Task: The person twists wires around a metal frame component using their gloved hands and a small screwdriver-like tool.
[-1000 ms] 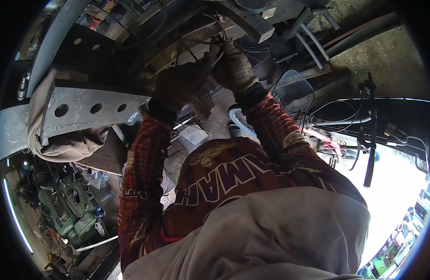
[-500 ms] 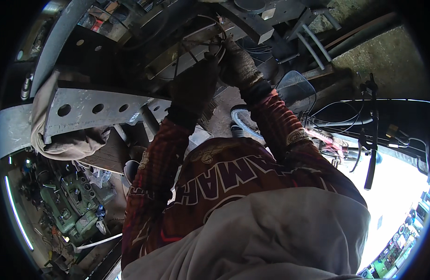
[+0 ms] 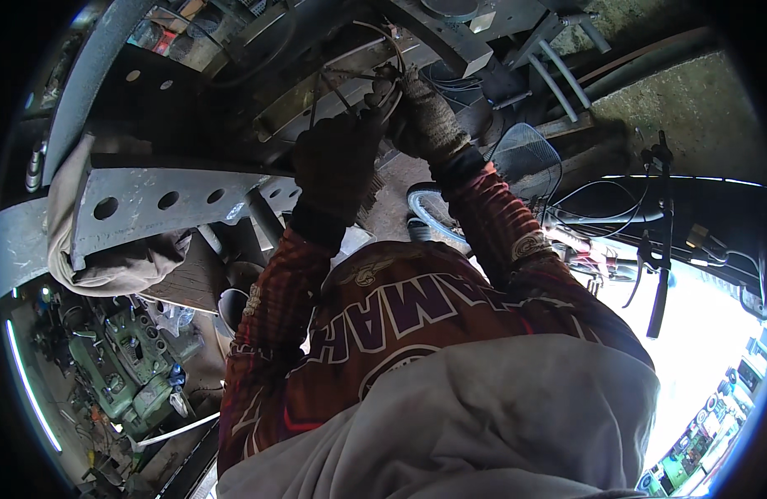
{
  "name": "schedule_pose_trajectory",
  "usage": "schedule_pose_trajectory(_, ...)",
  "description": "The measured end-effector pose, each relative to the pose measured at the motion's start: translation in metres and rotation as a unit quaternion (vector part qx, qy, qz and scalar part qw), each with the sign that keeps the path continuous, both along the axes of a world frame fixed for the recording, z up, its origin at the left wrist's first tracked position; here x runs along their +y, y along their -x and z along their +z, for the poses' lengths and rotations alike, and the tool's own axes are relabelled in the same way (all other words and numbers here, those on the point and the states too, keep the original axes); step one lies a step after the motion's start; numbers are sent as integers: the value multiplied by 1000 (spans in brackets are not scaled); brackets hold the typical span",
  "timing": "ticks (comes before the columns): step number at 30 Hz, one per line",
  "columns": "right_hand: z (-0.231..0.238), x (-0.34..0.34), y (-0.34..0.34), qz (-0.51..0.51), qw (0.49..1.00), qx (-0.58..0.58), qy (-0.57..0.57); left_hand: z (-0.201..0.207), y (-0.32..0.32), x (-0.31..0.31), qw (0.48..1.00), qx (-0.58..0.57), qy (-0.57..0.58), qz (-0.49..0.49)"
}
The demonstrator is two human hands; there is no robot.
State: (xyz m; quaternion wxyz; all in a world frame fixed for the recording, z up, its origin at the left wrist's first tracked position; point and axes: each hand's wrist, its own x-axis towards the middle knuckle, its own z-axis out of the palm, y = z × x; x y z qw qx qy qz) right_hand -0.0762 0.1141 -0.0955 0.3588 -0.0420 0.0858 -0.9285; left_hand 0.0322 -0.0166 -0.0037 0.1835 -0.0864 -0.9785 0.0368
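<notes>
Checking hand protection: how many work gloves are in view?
2: one dark work glove on the left hand, one lighter work glove on the right hand. Others may be hidden in shadow.

Beam (image 3: 136,218) left, hands (image 3: 429,123) between, basket (image 3: 523,156) right

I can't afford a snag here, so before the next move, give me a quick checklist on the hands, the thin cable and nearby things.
1. Right hand gloved: ok.
2. Left hand well lit: not ok, in deep shadow.
3. Hands close together beside the thin cable: ok.
4. Firm grip on it: cannot tell, fingertips obscured.
5. Drilled plate touching the left arm: cannot tell, its far end passes behind.
6. Black handlebar apart from both hands: ok.
</notes>
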Motion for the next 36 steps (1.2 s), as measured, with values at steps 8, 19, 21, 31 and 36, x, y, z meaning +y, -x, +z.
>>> schedule_pose_trajectory(8,-8,-8,-13,-51,997,52,-30,-2,12,-25,981,65,-153,-103)
schedule_pose_trajectory(19,-8,-11,-15,-88,980,103,-144,15,13,-31,982,-62,-161,-72)
schedule_pose_trajectory(21,-2,-2,-12,-26,999,13,-18,26,10,-16,994,3,-102,-45)
schedule_pose_trajectory(31,-22,-12,-23,-5,997,67,-29,30,1,-27,997,-20,-68,-15)
schedule_pose_trajectory(36,-20,-5,-33,-104,892,328,-293,37,6,-36,994,-97,-40,-12)
